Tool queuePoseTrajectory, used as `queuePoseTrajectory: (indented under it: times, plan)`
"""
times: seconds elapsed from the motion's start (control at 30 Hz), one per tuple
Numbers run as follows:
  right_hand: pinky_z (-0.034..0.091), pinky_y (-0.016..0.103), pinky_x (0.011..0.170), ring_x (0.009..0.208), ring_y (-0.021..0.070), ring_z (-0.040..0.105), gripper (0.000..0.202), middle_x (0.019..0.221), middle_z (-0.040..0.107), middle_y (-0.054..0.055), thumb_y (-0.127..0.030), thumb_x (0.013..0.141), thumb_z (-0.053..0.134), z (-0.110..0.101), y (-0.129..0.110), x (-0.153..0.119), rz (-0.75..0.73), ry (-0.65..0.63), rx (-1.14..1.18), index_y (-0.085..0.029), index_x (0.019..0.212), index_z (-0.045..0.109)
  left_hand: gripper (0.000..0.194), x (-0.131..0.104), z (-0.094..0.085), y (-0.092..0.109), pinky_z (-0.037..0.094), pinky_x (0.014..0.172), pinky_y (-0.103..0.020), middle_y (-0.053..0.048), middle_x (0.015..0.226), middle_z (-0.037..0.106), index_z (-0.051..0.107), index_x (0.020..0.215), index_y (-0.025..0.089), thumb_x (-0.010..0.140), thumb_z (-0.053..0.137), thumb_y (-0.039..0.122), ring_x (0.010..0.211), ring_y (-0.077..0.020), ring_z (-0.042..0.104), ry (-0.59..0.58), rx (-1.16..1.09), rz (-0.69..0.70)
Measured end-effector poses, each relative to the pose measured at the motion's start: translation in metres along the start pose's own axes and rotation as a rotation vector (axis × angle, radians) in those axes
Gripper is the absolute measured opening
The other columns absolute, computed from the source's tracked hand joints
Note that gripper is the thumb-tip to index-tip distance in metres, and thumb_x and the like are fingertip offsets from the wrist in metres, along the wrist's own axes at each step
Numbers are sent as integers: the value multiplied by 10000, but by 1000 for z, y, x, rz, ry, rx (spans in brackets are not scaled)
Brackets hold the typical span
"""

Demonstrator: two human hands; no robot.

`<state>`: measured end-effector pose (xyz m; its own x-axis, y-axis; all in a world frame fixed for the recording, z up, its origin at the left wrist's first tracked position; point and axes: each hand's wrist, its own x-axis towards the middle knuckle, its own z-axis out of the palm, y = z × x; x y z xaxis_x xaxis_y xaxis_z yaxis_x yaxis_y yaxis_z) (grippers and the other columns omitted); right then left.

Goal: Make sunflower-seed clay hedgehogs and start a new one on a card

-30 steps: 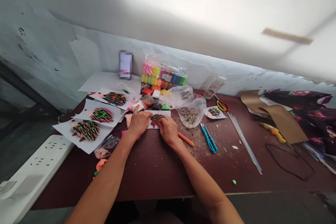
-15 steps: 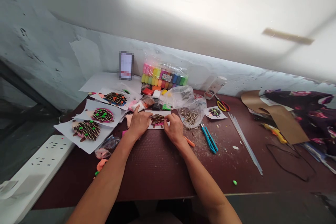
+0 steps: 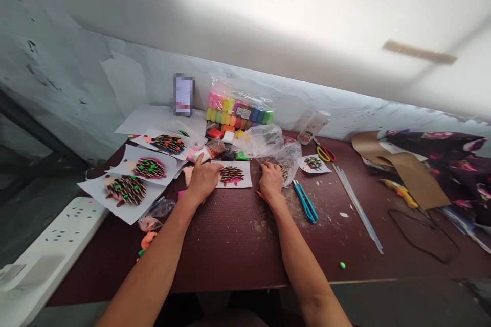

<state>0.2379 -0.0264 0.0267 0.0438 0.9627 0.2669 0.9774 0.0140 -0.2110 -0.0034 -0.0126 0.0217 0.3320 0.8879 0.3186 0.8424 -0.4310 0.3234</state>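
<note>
My left hand (image 3: 205, 180) rests on the left end of a small white card (image 3: 247, 179), its thumb and index finger spread apart. On that card is a hedgehog picture (image 3: 231, 176), with striped sunflower seeds as spines over a pink body. My right hand (image 3: 271, 181) is at the near left side of a clear plastic bag (image 3: 294, 156) of sunflower seeds (image 3: 284, 169). Its fingers are curled down at the seeds, and the tips are too unclear to show what they hold. An orange tool tip (image 3: 259, 194) pokes out beside that hand.
Finished-looking seed hedgehogs on paper (image 3: 126, 191) lie to the left, near a white power strip (image 3: 72, 230). Packs of coloured clay (image 3: 240, 112) stand behind. Rightward are a blue cutter (image 3: 306, 203), scissors (image 3: 326, 154), clear glue sticks (image 3: 358, 209) and a yellow glue gun (image 3: 401, 193).
My right hand has left the hedgehog card and moved right to the bag of seeds, uncovering the card's right end. My left hand has stayed on the card.
</note>
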Motion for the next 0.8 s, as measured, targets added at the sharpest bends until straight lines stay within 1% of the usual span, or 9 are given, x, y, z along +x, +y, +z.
queuePoseTrajectory:
  times: [0.1,0.2,0.27,0.33,0.43,0.53,0.63,0.7,0.8]
  plan:
    - [398,385,835,973,289,542,361,1037,698,173,-69,917,454,0,0,1,-8,-13,-26,-193,1021,776,362,0,1,-1,212,1224,-563,-84,932,804,780,1020,219,888,444,183,907,-253,741,2,-12,-2]
    - [403,356,804,965,273,565,328,991,694,159,-89,931,478,-2,1,1,40,-27,-5,-199,1004,778,364,0,1,-1,217,1220,-571,-95,936,803,781,1022,209,891,442,192,915,-267,740,-4,-21,-7]
    - [406,332,803,954,250,585,319,987,708,138,-97,938,488,-4,2,2,53,4,28,-203,1038,771,367,1,1,-2,216,1220,-574,-94,936,803,781,1022,214,891,439,191,914,-271,739,-8,-29,-7]
    - [418,321,823,943,233,606,300,997,729,121,-121,947,499,-7,4,3,43,66,78,-195,1078,758,366,1,2,-3,210,1221,-575,-89,932,803,781,1018,223,891,440,190,911,-269,739,-6,-33,-6]
    - [450,317,835,905,219,642,237,979,758,92,-187,944,544,-11,2,2,33,119,206,-189,1037,762,353,1,2,-3,206,1223,-575,-88,929,803,781,1012,225,891,449,202,906,-266,739,1,-32,-4]
    - [487,293,788,833,196,677,197,917,776,51,-228,923,583,-11,-6,-1,-2,67,387,-213,950,777,353,0,2,-3,216,1222,-565,-90,935,803,779,1019,219,890,451,197,909,-262,739,2,-22,-3]
    - [514,291,801,858,197,707,203,952,786,61,-215,912,590,-10,-18,-6,-72,14,520,-213,961,787,359,0,1,-3,227,1220,-559,-97,952,801,776,1033,209,894,445,194,916,-263,738,0,-23,2]
    - [520,302,831,886,201,718,213,995,789,60,-212,917,589,-9,-25,-9,-98,-5,546,-229,996,786,359,0,1,-3,228,1219,-561,-94,955,802,777,1029,213,901,442,198,919,-264,737,0,-29,5]
    - [507,289,811,851,194,714,186,954,787,40,-222,924,607,-10,-30,-12,-127,-35,491,-235,1000,777,353,0,1,-3,222,1222,-560,-79,945,804,780,1017,230,903,447,204,914,-255,739,5,-27,6]
